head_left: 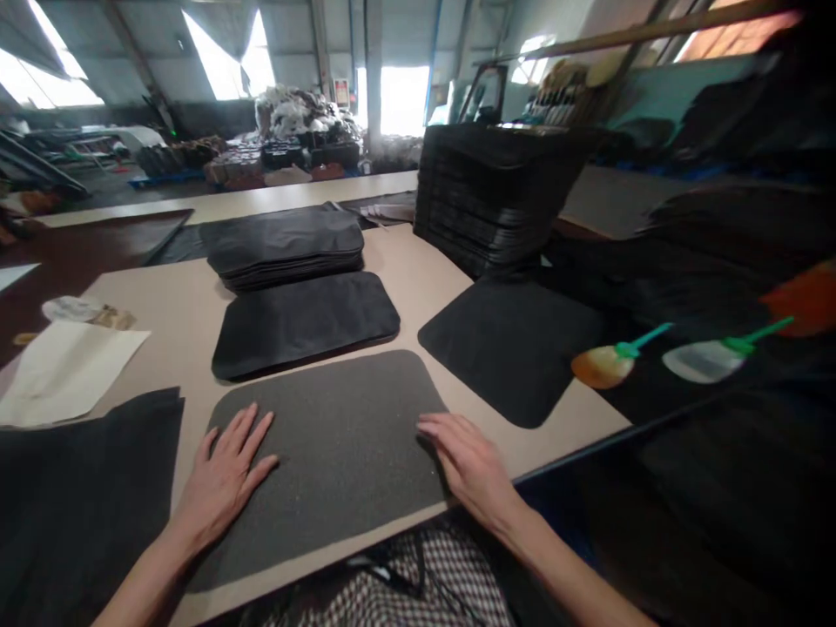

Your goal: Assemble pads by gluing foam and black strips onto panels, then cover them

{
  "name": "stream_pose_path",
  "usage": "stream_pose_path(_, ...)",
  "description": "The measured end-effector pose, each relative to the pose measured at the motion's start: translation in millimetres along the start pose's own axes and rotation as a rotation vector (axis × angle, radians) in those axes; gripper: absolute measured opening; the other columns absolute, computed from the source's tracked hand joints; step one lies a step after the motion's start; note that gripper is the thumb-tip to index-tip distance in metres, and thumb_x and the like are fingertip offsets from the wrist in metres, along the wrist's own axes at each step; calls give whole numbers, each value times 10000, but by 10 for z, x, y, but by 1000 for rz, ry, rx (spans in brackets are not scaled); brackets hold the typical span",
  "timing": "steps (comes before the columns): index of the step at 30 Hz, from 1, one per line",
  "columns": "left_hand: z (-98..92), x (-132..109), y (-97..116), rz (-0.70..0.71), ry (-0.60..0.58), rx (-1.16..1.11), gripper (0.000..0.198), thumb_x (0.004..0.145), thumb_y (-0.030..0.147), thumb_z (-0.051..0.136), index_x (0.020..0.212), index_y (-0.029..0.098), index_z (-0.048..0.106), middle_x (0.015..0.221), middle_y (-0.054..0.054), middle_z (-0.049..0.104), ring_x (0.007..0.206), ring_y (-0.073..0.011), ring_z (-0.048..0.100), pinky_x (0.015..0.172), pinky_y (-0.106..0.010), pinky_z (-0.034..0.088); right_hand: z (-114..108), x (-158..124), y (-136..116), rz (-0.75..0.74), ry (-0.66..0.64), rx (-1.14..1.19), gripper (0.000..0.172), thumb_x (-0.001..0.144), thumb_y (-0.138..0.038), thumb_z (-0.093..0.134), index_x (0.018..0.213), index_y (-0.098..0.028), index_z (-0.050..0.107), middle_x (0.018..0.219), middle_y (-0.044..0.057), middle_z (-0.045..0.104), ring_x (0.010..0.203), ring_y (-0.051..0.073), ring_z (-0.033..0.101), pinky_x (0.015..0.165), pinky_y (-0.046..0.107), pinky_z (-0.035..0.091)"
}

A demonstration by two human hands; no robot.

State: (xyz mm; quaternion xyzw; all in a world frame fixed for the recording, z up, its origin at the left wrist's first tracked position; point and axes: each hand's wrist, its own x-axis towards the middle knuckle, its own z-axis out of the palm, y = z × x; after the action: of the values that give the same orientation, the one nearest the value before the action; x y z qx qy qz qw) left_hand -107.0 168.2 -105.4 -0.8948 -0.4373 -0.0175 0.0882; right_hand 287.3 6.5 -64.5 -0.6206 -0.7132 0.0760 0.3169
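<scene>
A grey mat-like panel [346, 444] with rounded corners lies flat in front of me on the tan board. My left hand [228, 466] rests on its left part, fingers spread. At the panel's right edge is my right hand [467, 457], its fingers stretched out and close together, touching the edge. Just beyond lies a black rounded panel [304, 322], and behind that a stack of black sheets [284, 244]. To the right, another black panel [515, 340] lies turned at an angle.
A tall black stack [493, 196] stands at the back right. Two squeeze bottles, one with amber liquid [601, 366] and one whitish [705, 360], lie at the right. Black sheets [91, 496] and cream paper [65, 370] are at the left. The table's front edge [575, 448] runs near me.
</scene>
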Motion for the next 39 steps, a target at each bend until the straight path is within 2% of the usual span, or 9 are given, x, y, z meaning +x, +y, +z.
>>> stream_pose_path(7, 7, -12, -20, 5, -5, 26, 654, 1018, 524, 219, 1612, 250, 234, 1695, -77, 177, 1547, -263, 221, 1198, -507, 236, 525, 304, -795, -261, -246, -80, 653, 1032, -600, 496, 1516, -168, 423, 1607, 129, 323, 1505, 289, 207, 1227, 483, 244)
stream_pose_path(14, 10, -20, -19, 1, 1, 19, 699, 1002, 556, 162, 1607, 218, 256, 1701, -94, 146, 1550, -279, 203, 1196, -522, 232, 414, -151, -406, 23, -242, -246, 723, 996, -674, 502, 1554, -224, 404, 1653, 124, 199, 1531, 332, 85, 1231, 525, 192)
stream_pose_path(19, 28, -20, -12, -8, 5, 26, 670, 1006, 539, 206, 1602, 240, 271, 1696, -78, 175, 1548, -265, 214, 1202, -513, 221, 260, -98, -162, 305, -179, -425, 767, 1025, -562, 514, 1536, -6, 378, 1617, 261, 191, 1516, 379, 137, 1216, 548, 229)
stream_pose_path(25, 63, -5, -27, -13, 3, 34, 654, 1014, 544, 243, 1602, 258, 272, 1697, -66, 169, 1544, -260, 230, 1200, -501, 236, 397, 687, -170, -199, -202, -282, 639, 1079, -559, 381, 1583, -171, 334, 1637, 107, 255, 1520, 229, 190, 1235, 420, 211)
stream_pose_path(28, 62, -7, -24, -13, 5, 24, 653, 1020, 541, 237, 1608, 257, 252, 1696, -70, 169, 1545, -255, 230, 1203, -501, 237, 529, 888, -31, -267, -258, -280, 617, 1056, -601, 431, 1548, -230, 411, 1598, 56, 362, 1488, 187, 277, 1224, 357, 223)
stream_pose_path(32, 56, -30, -10, -18, 14, 5, 655, 1020, 543, 238, 1610, 259, 241, 1695, -73, 174, 1551, -252, 213, 1203, -503, 241, 480, 793, 327, -1, -90, -362, 642, 1065, -552, 425, 1473, -61, 496, 1537, 195, 421, 1442, 299, 364, 1181, 446, 309)
stream_pose_path(35, 68, -29, -15, -12, 16, -8, 651, 1019, 547, 255, 1605, 263, 261, 1692, -74, 187, 1547, -258, 223, 1205, -513, 236, 143, 514, 627, 230, 108, -418, 556, 1079, -470, 409, 1222, -1, 671, 1369, 280, 559, 1296, 380, 512, 1079, 518, 412)
stream_pose_path(37, 88, -2, -29, -7, 24, -19, 648, 1020, 547, 271, 1602, 261, 271, 1690, -80, 194, 1542, -266, 237, 1203, -521, 235, -169, 304, 786, 341, 264, -436, 468, 1087, -406, 412, 1014, -64, 723, 1239, 233, 640, 1182, 352, 584, 1025, 524, 452)
stream_pose_path(39, 90, 28, -26, -20, 31, -32, 641, 1024, 546, 292, 1600, 266, 275, 1686, -83, 210, 1537, -271, 251, 1203, -527, 234, -417, 205, 877, 396, 428, -419, 338, 1072, -377, 490, 1028, -113, 697, 1203, 155, 646, 1122, 297, 607, 996, 510, 483)
